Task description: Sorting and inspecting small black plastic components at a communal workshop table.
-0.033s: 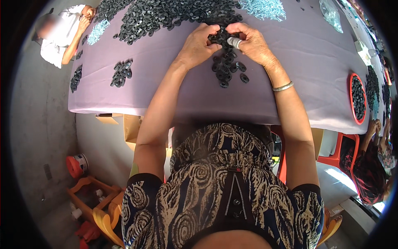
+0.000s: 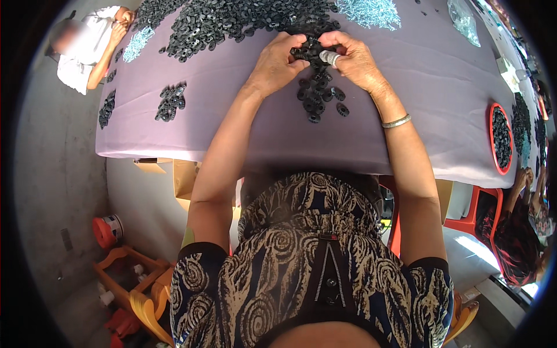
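My left hand (image 2: pixel 279 65) and my right hand (image 2: pixel 355 62) face each other over the table, fingers curled inward. Small black oval plastic pieces (image 2: pixel 307 52) lie between the fingertips, and both hands appear closed on some of them. Fingers partly hide which piece each one grips. A whitish wrap (image 2: pixel 329 58) covers one finger of my right hand. Just below the hands, a loose cluster of the same black pieces (image 2: pixel 314 98) rests on the purple-grey tablecloth (image 2: pixel 243 136). Beyond my hands spreads a large heap of these pieces (image 2: pixel 232 23).
Pale blue small parts (image 2: pixel 371 11) are piled at the far side, near a clear plastic bag (image 2: pixel 463 23). A red-rimmed basket of black pieces (image 2: pixel 501 138) stands at the right edge. Smaller black clusters (image 2: pixel 171 102) lie to the left. Another person (image 2: pixel 87 49) works at the far left.
The black pieces between my fingers have shifted slightly, and the fingertips of my right hand have moved a little. The rest looks the same.
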